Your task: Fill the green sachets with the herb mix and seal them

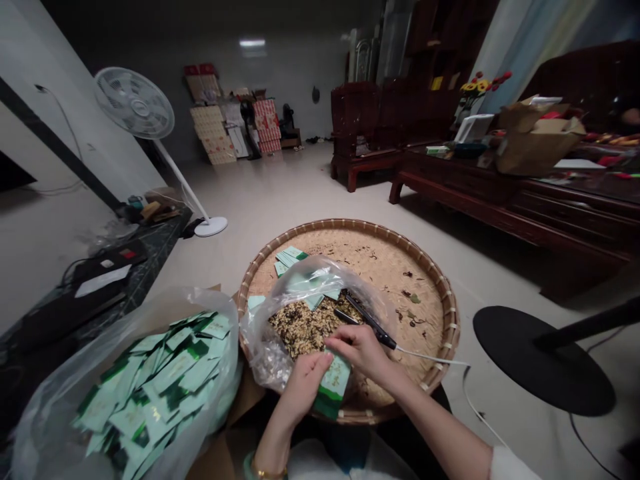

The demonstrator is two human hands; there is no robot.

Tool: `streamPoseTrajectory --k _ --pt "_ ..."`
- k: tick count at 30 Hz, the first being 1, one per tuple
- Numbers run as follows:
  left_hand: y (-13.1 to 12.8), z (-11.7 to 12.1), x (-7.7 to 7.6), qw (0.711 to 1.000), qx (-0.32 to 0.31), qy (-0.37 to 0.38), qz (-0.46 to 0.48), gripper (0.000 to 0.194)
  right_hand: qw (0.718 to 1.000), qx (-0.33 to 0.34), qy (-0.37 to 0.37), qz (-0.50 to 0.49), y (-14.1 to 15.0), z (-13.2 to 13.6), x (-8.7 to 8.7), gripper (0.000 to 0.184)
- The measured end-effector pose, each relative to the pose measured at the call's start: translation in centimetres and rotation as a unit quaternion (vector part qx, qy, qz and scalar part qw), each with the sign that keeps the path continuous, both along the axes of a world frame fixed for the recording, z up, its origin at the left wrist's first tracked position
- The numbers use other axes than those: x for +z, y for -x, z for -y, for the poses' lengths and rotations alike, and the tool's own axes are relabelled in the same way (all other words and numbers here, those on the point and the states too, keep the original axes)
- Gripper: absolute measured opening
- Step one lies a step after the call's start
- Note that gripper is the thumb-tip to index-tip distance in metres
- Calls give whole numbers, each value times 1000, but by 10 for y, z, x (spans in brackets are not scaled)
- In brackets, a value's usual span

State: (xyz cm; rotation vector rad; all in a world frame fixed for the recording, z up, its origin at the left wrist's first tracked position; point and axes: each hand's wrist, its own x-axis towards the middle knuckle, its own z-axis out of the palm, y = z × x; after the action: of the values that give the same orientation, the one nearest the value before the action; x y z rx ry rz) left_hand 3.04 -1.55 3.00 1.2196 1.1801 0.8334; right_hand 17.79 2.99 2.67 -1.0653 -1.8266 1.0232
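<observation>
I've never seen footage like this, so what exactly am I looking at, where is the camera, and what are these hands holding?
This picture comes from a camera worn on a person's head, looking down at their own two bare hands. No machine is involved. In front of them lies a round woven bamboo tray, holding a clear plastic bag of dried, tea-like mix and some pale green packets. The left hand grips a green packet. The right hand holds a black corded tool, possibly a heat sealer. More packets fill a second clear bag at lower left.
</observation>
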Motion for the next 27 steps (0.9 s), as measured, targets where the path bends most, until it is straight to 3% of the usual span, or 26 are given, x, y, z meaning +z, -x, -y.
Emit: streamPoseTrajectory --k 7,10,12,14,16,19,22,27 --pt "-3 4 -5 1000 5 7 7 50 997 -51 51 -20 -12 -2 -12 39" --pt "4 4 -6 999 39 18 33 50 994 -76 82 -15 -26 -12 -19 45" --pt "10 4 -6 996 71 21 57 49 994 -79 60 40 -36 -19 -25 44" --pt "13 4 -7 993 91 27 77 49 985 -83 -12 151 -43 -24 -32 29" --pt "12 4 -7 989 107 34 91 48 950 -97 -78 288 -43 -27 -38 19" --pt "8 4 -8 984 131 47 113 48 884 -131 -101 438 -36 -32 -43 43" --pt "4 4 -7 979 142 70 129 49 861 -143 -79 482 -31 -39 -42 50" --pt "5 3 -7 977 156 71 128 50 880 -124 -50 456 -44 -49 -40 37"
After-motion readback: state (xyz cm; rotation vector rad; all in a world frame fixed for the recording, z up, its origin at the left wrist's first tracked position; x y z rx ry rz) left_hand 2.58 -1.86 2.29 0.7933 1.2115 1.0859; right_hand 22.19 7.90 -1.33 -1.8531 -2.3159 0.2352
